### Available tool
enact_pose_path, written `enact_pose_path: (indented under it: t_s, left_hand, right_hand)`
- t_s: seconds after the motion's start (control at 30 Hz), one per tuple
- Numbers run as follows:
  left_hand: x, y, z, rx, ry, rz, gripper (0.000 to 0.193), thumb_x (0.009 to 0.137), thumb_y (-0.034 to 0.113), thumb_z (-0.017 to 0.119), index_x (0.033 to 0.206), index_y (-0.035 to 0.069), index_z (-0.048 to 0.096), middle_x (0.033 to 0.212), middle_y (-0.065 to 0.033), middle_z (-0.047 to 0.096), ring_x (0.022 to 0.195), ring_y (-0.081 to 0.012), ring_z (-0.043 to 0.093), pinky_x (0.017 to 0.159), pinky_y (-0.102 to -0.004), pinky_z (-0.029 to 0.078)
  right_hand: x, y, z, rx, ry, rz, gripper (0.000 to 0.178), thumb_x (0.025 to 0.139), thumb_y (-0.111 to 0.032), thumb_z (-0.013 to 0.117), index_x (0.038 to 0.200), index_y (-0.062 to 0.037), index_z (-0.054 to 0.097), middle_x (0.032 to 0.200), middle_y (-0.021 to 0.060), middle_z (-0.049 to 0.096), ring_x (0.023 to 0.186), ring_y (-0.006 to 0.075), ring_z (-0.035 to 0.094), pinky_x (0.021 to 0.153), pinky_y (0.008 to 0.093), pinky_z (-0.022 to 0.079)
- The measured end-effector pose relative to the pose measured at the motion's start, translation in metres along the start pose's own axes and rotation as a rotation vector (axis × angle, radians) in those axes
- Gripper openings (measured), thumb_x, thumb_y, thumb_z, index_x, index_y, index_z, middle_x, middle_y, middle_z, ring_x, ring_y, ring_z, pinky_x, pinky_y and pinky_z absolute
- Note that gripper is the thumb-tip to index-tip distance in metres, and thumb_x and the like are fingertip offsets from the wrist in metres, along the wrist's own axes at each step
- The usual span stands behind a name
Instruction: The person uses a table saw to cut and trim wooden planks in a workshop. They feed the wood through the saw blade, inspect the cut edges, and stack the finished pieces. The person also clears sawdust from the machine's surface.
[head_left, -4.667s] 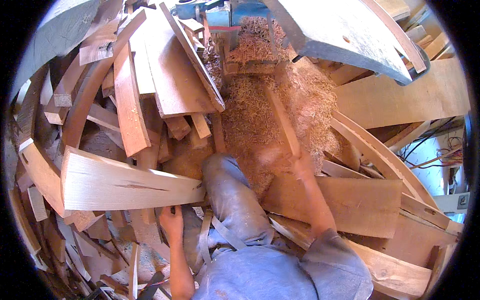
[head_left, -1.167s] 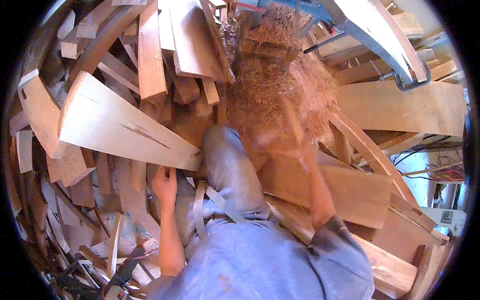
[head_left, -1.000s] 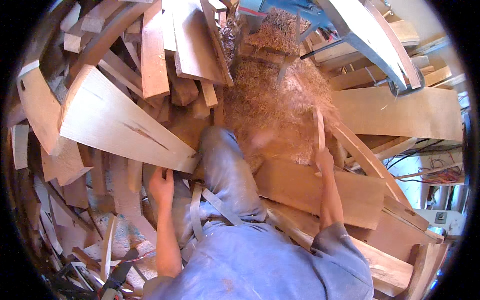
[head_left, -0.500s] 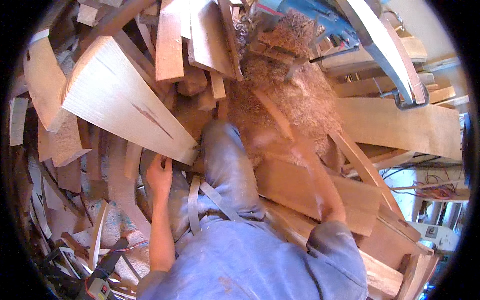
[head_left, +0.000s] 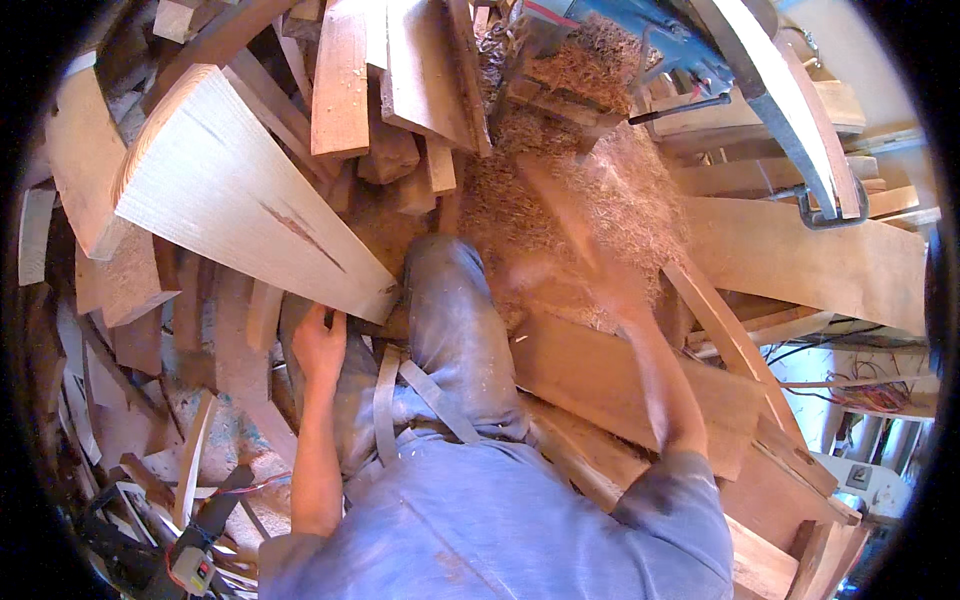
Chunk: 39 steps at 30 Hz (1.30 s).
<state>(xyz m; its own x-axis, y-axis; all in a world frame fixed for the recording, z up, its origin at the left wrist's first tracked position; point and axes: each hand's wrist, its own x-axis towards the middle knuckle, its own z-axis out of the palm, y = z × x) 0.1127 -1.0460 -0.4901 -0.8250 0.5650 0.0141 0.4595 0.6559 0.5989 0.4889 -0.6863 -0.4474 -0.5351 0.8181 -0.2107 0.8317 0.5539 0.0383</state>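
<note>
Left hand at lower edge of pale board, left of centre, finger grip not determinable, blurred right hand, fingers closed around wooden strip, right of centre, amid shavings.

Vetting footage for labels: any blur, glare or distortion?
Head view: right hand and wooden stick motion-blurred, left hand sharper; head view: pale slab, upper right, near-white with glare; head view: edges bow near the black fisheye rim.
</note>
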Motion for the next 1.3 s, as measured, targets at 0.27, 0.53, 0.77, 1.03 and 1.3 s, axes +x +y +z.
enact_pose_path:
  t_s: [0.27,0.53,0.77,1.03,1.3]
  left_hand:
    - [0.002,0.011,-0.008,-0.104,-0.06,-0.058,0.023,0.094,0.026,0.067,0.105,0.007,0.073,0.094,-0.017,0.075,0.086,-0.0388,0.072,0.078,-0.0471,0.055]
    - [0.003,-0.003,-0.001,-0.013,-0.019,-0.011,0.024,0.094,0.026,0.068,0.108,0.007,0.073,0.096,-0.0177,0.075,0.089,-0.0405,0.071,0.078,-0.0491,0.055]
    - [0.001,0.016,-0.014,-0.114,-0.018,-0.031,0.021,0.093,0.022,0.069,0.106,0.006,0.073,0.096,-0.017,0.075,0.089,-0.0378,0.072,0.077,-0.0468,0.056]
    - [-0.004,0.0,-0.007,-0.147,0.001,-0.017,0.021,0.093,0.021,0.068,0.109,0.007,0.073,0.094,-0.0157,0.075,0.084,-0.035,0.073,0.076,-0.0445,0.056]
    - [-0.002,-0.015,0.003,-0.059,-0.009,-0.008,0.027,0.093,0.023,0.067,0.116,0.01,0.071,0.094,-0.0141,0.076,0.086,-0.0364,0.073,0.074,-0.0463,0.056]
  right_hand:
    - [-0.006,0.087,0.054,0.087,-0.103,0.291,0.07,0.101,-0.057,0.048,0.158,-0.0181,0.037,0.105,0.0289,0.073,0.094,0.0499,0.07,0.088,0.0568,0.053]
    - [-0.072,0.044,-0.028,0.23,-0.073,0.382,0.066,0.104,-0.051,0.049,0.157,-0.0133,0.04,0.112,0.0288,0.072,0.103,0.0447,0.07,0.089,0.0512,0.054]
    - [-0.041,-0.043,-0.006,0.719,0.388,0.125,0.065,0.104,-0.044,0.057,0.157,-0.0092,0.044,0.125,0.0203,0.07,0.112,0.0295,0.067,0.096,0.0406,0.052]
    - [0.097,-0.029,-0.089,0.825,0.238,0.257,0.056,0.104,-0.046,0.052,0.143,-0.0067,0.055,0.113,0.0175,0.066,0.096,0.0275,0.065,0.079,0.0403,0.052]
    - [0.183,0.034,-0.186,0.865,0.014,0.078,0.051,0.099,-0.042,0.06,0.14,-0.0117,0.055,0.095,0.0045,0.064,0.063,0.0135,0.057,0.051,0.0323,0.047]
